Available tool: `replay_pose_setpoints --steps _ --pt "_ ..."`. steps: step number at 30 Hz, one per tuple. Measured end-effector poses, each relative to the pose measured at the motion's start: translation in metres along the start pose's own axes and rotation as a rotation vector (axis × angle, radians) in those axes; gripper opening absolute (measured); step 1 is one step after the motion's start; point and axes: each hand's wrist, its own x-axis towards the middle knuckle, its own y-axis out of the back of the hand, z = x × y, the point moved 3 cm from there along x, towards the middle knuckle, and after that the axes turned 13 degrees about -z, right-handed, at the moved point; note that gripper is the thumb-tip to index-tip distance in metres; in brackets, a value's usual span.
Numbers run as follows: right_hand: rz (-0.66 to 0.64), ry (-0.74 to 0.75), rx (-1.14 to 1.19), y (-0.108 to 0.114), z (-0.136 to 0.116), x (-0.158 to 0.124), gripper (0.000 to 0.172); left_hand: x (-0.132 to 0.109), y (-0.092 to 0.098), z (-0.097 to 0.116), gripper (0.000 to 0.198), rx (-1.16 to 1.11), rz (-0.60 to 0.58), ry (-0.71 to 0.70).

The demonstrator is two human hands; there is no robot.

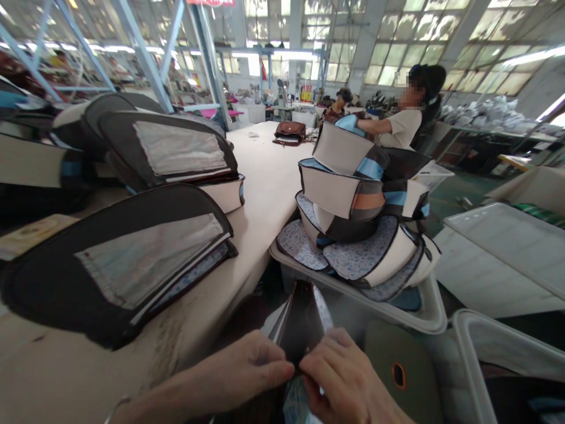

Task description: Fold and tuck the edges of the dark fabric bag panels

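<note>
A dark bag piece (302,312) with a pale patterned lining at its sides stands low in front of me, below the table edge. My left hand (260,365) pinches its near edge from the left. Close beside it, my right hand (333,368) has its fingers curled on the same edge from the right. The two hands almost meet. Whatever small part lies under the fingertips is hidden. On the table to the left lies a dark, curved bag panel (57,265) with a greyish pocket sheet on it.
More bag pieces (172,147) are stacked farther back on the pale table (260,176). A grey bin (435,321) at right is piled with cream and blue bag bodies (329,188). Another bin (468,347) stands near right. A brown bag (290,132) sits at the table's far end; a person (404,123) works beyond.
</note>
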Motion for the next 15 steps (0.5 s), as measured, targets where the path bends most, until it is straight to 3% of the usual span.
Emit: replay_pose_setpoints --steps 4,11,15 --pt "0.088 -0.022 -0.156 -0.002 -0.003 0.001 0.023 0.000 -0.002 0.005 0.050 -0.032 -0.031 -0.019" --pt "-0.013 -0.050 0.240 0.016 0.005 -0.005 0.019 -0.003 0.000 -0.004 0.048 -0.080 0.006 0.019" --pt "0.029 0.070 0.055 0.009 0.001 -0.006 0.019 -0.001 0.000 -0.003 0.045 -0.072 -0.007 0.029"
